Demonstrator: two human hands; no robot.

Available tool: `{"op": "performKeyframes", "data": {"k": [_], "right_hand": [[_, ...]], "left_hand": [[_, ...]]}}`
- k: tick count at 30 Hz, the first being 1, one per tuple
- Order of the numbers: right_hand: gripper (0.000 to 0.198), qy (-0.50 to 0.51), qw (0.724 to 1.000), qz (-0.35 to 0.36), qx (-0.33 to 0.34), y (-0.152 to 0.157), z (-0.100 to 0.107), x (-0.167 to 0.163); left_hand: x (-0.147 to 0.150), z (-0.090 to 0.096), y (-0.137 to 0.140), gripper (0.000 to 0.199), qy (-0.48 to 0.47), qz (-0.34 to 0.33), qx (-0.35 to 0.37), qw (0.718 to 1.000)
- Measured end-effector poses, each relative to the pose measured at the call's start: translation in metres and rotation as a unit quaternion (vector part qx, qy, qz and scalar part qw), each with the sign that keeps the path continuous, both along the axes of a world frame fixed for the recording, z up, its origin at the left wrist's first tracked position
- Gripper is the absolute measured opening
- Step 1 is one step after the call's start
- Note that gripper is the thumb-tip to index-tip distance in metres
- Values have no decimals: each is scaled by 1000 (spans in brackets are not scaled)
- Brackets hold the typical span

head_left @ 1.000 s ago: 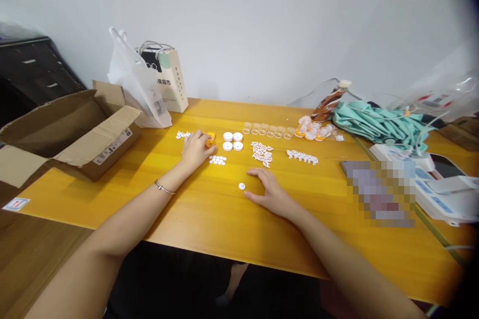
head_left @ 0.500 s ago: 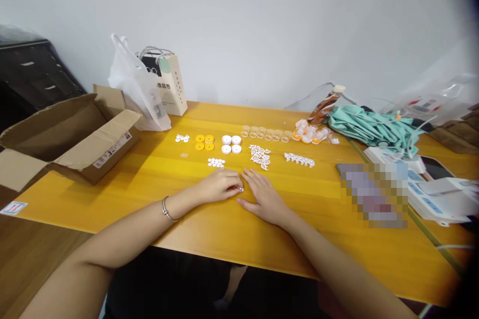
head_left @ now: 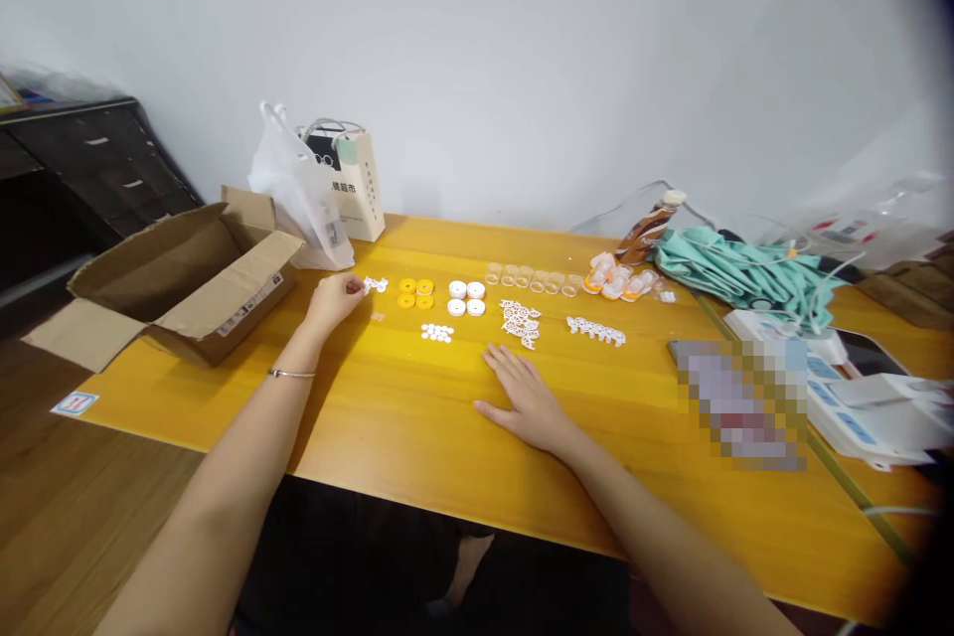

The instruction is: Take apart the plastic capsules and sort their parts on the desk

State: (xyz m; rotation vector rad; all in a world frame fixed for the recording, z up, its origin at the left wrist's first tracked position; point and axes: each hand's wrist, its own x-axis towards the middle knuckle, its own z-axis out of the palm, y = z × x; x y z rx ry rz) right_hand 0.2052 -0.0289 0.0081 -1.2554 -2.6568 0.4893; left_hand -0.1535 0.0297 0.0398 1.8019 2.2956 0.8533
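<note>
My left hand [head_left: 335, 302] reaches to the far left, thumb and fingertips pinched together at the edge of a little cluster of small white plastic pieces [head_left: 377, 285]. Whatever is between those fingertips is too small to make out. Flat on the table lies my right hand [head_left: 526, 403], fingers stretched out, holding nothing. Just beyond it are white openwork pieces [head_left: 520, 323] and several small white discs [head_left: 437, 332]. Yellow round parts [head_left: 415, 294] and white round parts [head_left: 466, 298] sit in square groups between the left hand and the openwork pieces.
Clear rings [head_left: 533, 279] stand in a row near orange-and-clear parts [head_left: 618, 278]. White toothed pieces [head_left: 596, 331] lie to the right. A cardboard box [head_left: 186, 278] and plastic bag [head_left: 298, 189] stand left; a bottle [head_left: 650, 227], green cloth [head_left: 741, 268] and power strip [head_left: 835, 388] right.
My left hand has swung left and away from beside my right hand, over to the small white plastic pieces. My right hand stays flat in place. The view has shifted slightly.
</note>
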Motion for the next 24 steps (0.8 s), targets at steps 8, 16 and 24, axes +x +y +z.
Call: {"op": "performKeyframes", "data": {"k": [8, 16, 24], "right_hand": [[73, 4, 1000, -1, 11, -1, 1, 1], [71, -3, 1000, -3, 23, -2, 1, -1], [68, 3, 1000, -3, 26, -2, 1, -2]], "left_hand": [[7, -14, 12, 12, -5, 7, -7, 1000], [10, -12, 8, 10, -2, 20, -13, 1000], [5, -10, 8, 8, -17, -22, -43, 999]]}}
